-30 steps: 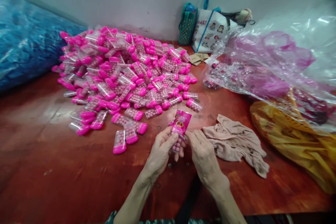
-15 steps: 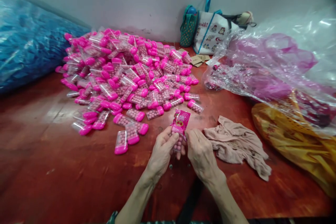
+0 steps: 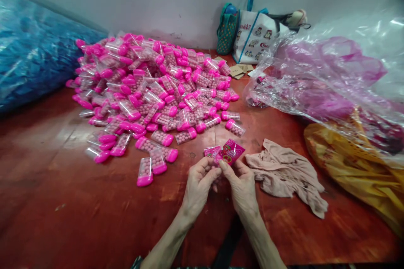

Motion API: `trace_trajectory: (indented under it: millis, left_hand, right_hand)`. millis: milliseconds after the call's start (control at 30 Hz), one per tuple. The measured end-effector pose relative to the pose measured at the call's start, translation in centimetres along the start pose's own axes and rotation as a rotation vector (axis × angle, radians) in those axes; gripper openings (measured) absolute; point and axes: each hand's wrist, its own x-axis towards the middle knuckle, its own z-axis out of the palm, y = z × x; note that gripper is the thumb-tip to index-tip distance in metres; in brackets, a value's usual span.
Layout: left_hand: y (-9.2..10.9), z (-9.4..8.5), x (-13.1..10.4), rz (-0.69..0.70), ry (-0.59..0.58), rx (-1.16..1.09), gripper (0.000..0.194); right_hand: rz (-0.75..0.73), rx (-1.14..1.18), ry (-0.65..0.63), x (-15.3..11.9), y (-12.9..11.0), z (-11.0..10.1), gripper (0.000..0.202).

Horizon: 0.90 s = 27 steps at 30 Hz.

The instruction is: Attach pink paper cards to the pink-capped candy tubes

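Observation:
My left hand (image 3: 198,185) is closed, thumb against fingers, around a small clear candy bottle (image 3: 214,184). Fingers cover most of the bottle, and only a few pink balls show. A flat pink printed piece (image 3: 212,151) sticks out above this hand. Beside it, my right hand (image 3: 243,183) pinches a shiny pink printed wrapper (image 3: 234,151), tilted to the right. Both sets of fingertips nearly meet; whether the two printed pieces are joined is hidden. Ahead and to the left lies a large heap of pink-capped candy bottles (image 3: 151,88), several lying loose at its front.
A crumpled beige cloth (image 3: 284,172) lies right of my hands on the red table (image 3: 94,210). Farther right are a yellow bag (image 3: 353,176) and clear plastic with pink contents (image 3: 328,84). A blue sack (image 3: 38,50) stands left; a white tote (image 3: 255,38) leans by the wall.
My right hand has turned, its thumb now showing on top. The pink printed piece, upright above the left hand before, now shows as two parts, one tilted right in my right fingers.

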Motion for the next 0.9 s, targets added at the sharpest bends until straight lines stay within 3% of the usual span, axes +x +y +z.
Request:
trace_trajectory:
  millis: [333, 667, 767, 900]
  left_hand:
    - [0.2, 0.3, -0.1, 0.005, -0.092, 0.065, 0.013]
    - [-0.3, -0.3, -0.1, 0.153, -0.045, 0.231, 0.007]
    - [-0.3, -0.3, 0.2, 0.154, -0.043, 0.214, 0.008]
    - [0.1, 0.0, 0.3, 0.110, -0.108, 0.147, 0.008]
  right_hand:
    - [0.037, 0.215, 0.053, 0.7, -0.6, -1.0, 0.014]
    - [0.001, -0.182, 0.185, -1.2, 0.2, 0.3, 0.021]
    - [0.011, -0.083, 0.181, -1.4, 0.3, 0.6, 0.022]
    - [0.035, 0.248, 0.077, -0.8, -0.4, 0.7, 0.021]
